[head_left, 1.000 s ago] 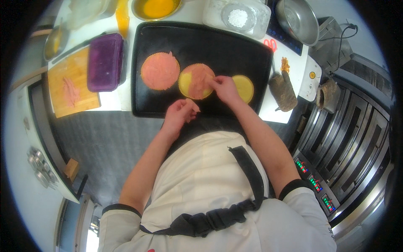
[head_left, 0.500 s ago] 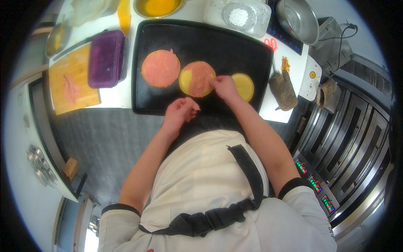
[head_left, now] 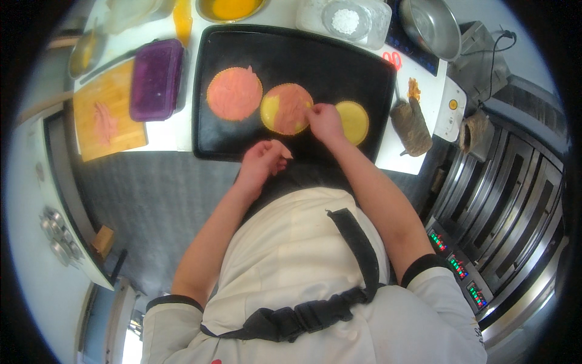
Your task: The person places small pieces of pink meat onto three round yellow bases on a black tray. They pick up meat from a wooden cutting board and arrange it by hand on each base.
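Observation:
On a black baking tray point(head_left: 209, 136) lie three round yellow pastry bases with crimped edges. Pink ham-like slices cover the left base point(head_left: 234, 94) fully. The middle base point(head_left: 270, 113) is partly covered, its yellow left side showing; the right base point(head_left: 353, 122) is bare. My right hand point(head_left: 326, 124) is closed in a pinch at the right edge of the middle base, fingertips on the ham there. My left hand point(head_left: 260, 162), near the tray's front edge, holds a small pink ham slice point(head_left: 280, 148) between its fingers.
To the left are a wooden board point(head_left: 91, 142) with ham strips point(head_left: 105, 123) and a purple-lidded box point(head_left: 156, 79). Behind the tray stand a bowl of orange-yellow liquid point(head_left: 230, 8) and a container with white powder point(head_left: 345, 21). Brown oven mitts point(head_left: 413, 130) and red-handled scissors point(head_left: 393, 59) lie right.
The whole view has shifted slightly, with the tray sitting a little higher in it. Both hands keep nearly the same places and grips, and the ham cover looks the same.

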Demonstrator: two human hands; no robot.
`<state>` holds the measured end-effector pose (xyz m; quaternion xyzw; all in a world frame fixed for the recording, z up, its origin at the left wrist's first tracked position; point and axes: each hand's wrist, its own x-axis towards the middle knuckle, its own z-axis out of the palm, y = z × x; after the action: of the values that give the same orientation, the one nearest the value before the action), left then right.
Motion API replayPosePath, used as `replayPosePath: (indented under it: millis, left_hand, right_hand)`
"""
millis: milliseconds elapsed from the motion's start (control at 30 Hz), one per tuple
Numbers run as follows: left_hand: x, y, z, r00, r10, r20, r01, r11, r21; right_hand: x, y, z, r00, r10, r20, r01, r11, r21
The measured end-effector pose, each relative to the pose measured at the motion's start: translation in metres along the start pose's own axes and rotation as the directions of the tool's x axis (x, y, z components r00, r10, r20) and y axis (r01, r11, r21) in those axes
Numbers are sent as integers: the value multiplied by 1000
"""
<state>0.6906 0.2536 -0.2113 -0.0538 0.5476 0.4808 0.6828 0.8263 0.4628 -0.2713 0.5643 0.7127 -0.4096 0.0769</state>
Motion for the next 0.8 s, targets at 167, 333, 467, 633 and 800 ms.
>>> replayPosePath:
  millis: [167, 333, 467, 633, 800]
  left_hand:
    - [-4, -1, 0, 1000, -7, 8, 7, 1000, 2]
    - [-8, 2, -2, 1000, -3, 7, 2, 1000, 25]
    - [-2, 3, 3, 1000, 10, 4, -10, 1000, 14]
    - [18, 5, 20, 999, 34, 15, -35, 994, 99]
    - [35, 10, 33, 997, 61, 40, -69, 973, 222]
  right_hand:
    - [-4, -2, 0, 1000, 30, 0, -30, 999, 12]
    - [-19, -8, -10, 999, 47, -21, -49, 990, -134]
    - [-53, -10, -25, 968, -133, 215, 115, 989, 93]
    - [-83, -10, -37, 873, -211, 440, 4, 904, 427]
    - [-82, -3, -42, 895, -185, 406, -32, 881, 473]
